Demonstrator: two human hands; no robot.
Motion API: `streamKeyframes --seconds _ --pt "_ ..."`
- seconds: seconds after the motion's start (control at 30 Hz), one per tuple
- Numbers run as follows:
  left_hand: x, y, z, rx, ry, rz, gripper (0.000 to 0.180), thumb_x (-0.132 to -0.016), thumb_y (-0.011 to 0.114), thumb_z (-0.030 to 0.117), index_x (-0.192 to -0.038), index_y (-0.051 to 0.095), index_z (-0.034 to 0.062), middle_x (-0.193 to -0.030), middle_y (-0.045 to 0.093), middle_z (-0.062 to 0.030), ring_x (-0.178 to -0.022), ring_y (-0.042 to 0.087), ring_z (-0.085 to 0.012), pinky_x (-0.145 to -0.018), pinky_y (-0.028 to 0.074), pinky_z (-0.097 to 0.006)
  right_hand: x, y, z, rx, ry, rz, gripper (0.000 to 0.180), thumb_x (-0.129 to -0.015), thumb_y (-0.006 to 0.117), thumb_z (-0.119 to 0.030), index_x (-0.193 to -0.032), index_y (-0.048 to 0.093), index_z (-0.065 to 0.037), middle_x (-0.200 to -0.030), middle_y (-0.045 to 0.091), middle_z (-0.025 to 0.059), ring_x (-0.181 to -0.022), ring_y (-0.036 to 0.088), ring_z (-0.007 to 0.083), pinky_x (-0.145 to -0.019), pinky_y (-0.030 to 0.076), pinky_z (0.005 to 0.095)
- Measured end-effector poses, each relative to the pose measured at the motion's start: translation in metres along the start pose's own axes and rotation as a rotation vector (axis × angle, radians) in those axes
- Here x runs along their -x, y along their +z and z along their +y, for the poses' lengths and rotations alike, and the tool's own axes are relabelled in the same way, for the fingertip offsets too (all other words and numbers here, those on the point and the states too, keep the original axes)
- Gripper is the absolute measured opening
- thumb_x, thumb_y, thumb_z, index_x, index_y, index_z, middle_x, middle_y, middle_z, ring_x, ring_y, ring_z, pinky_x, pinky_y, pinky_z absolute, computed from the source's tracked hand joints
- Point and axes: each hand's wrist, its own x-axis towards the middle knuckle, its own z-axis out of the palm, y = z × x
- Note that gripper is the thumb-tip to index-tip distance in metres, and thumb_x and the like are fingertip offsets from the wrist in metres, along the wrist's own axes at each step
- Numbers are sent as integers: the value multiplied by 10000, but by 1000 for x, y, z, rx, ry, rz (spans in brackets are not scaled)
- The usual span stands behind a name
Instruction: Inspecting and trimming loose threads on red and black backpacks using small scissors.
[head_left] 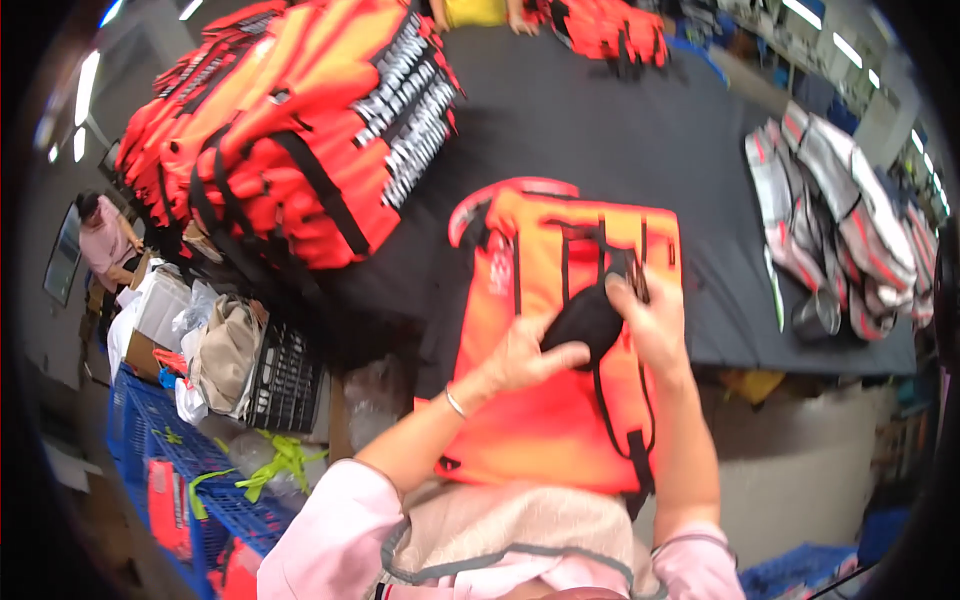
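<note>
An orange bag (490,400) with black straps lies flat in front of me, its lower end close to my apron. Over its middle I hold a dark oval padded piece (583,328), which looks like a strap pad, with a thin black strap trailing down from it. My left hand (520,358) grips the pad's left edge, thumb on top and fingers partly hidden beneath. On the opposite side my right hand (652,318) pinches its upper right edge, the thumb lying over it. The fingers of the right hand are partly out of sight.
A tall pile of orange bags (290,170) stands left on the dark table (600,130). Grey bags (850,220) and a metal cup (815,317) sit right. A black crate (285,365) and blue rack (225,510) are at lower left. Another person's hand (522,22) rests at the far edge.
</note>
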Motion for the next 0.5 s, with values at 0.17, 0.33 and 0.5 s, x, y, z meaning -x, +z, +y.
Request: streamKeyframes --seconds 0.17,0.33,0.5 --pt "0 -5 -30 -1 -3 72 423 -808 800 121 -1179 645 -10 -1095 625 -71 -1026 593 -145 -898 510 -317 -11 10 26 -167 196 -120 227 -881 708 -213 -769 609 -42 -625 479 -56 -582 434 37 -511 352 246" --pt "-3 -2 -35 -367 363 141 361 -657 894 148 -986 760 85 -1424 491 -131 -1221 511 -292 -1041 410 -417 6 39 87 -576 526 -206 277 -873 724 -236 -938 643 20 -753 634 29 -600 580 101 -526 444 250" --pt "12 -2 -45 -475 343 46 318 -640 890 110 -927 759 71 -1120 695 -31 -1178 558 -276 -994 460 -412 25 28 86 -608 754 -389 305 -911 682 -277 -986 653 17 -793 640 52 -753 605 111 -498 489 275"
